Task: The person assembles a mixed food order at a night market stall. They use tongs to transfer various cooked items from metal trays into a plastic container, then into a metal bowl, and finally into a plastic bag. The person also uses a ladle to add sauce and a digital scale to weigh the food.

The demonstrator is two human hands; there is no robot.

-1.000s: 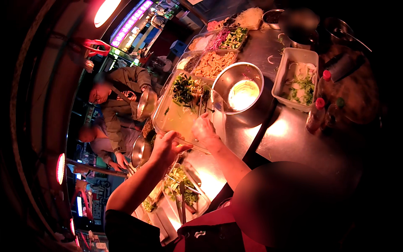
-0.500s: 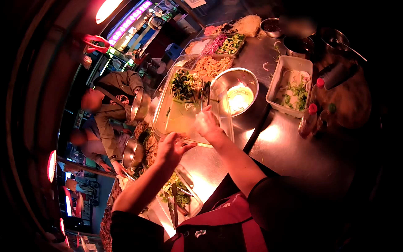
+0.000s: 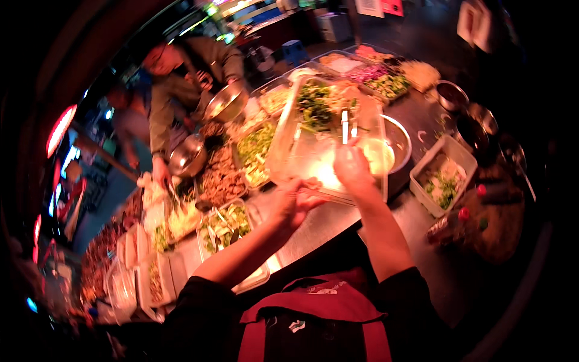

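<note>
My left hand (image 3: 297, 204) pinches the near rim of a clear plastic container (image 3: 286, 143). Leafy greens (image 3: 316, 107) lie at the container's far end, with pale shreds beside them. In my right hand (image 3: 353, 168) is a pair of metal tongs (image 3: 345, 125), pointing away from me over the container, near the greens. Whether the tongs grip any food I cannot tell. Behind the container's right side sits a shiny metal bowl (image 3: 405, 143), partly covered by it. Strong glare hides part of the container's bottom.
Right of the bowl stands a white tub (image 3: 415, 181) with greens and onion slices, near red-capped bottles (image 3: 463, 213). Trays of chopped vegetables and a pile of meat (image 3: 224, 176) line the left. Across the counter a person (image 3: 166, 99) handles metal bowls (image 3: 188, 155).
The whole view has turned, so the counter and its trays appear shifted. The container now overlaps more of the metal bowl. Both hands keep their holds.
</note>
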